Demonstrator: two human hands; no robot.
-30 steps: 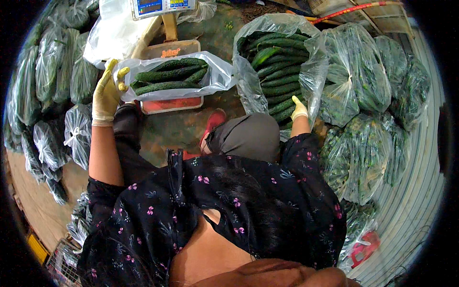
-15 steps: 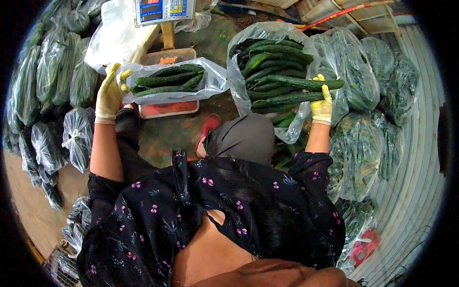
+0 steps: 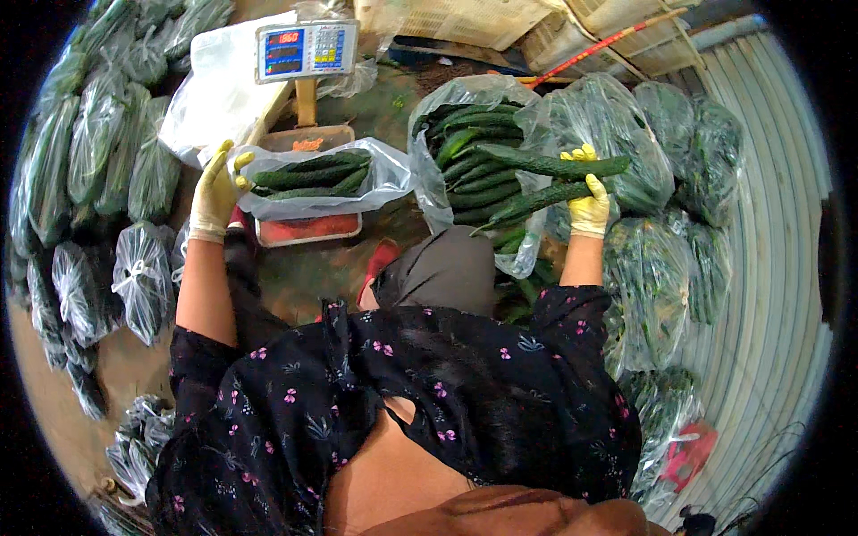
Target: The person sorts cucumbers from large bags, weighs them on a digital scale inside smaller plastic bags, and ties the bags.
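Note:
My left hand (image 3: 213,198), in a pale yellow glove, grips the left edge of a clear plastic bag (image 3: 390,172). Several dark green cucumbers (image 3: 313,175) lie in this bag, which rests on the red platform of a weighing scale (image 3: 308,230). On the right, my gloved right hand (image 3: 588,204) closes round the right ends of two long cucumbers (image 3: 559,164), fingers over the upper one and thumb on the lower. Their left ends lie over a large opened plastic bag (image 3: 427,192) packed with more cucumbers (image 3: 483,188).
The scale's display panel (image 3: 307,51) stands on a post behind the platform, beside a stack of white plastic bags (image 3: 210,98). Filled, tied bags (image 3: 143,277) line the left; more bagged cucumbers (image 3: 651,286) line the right. Plastic crates (image 3: 465,20) stand at the back.
The two cucumbers in my right hand have spread apart at their left ends, and the lower one now tilts down to the left. My left hand stays at the bag. The view has shifted slightly.

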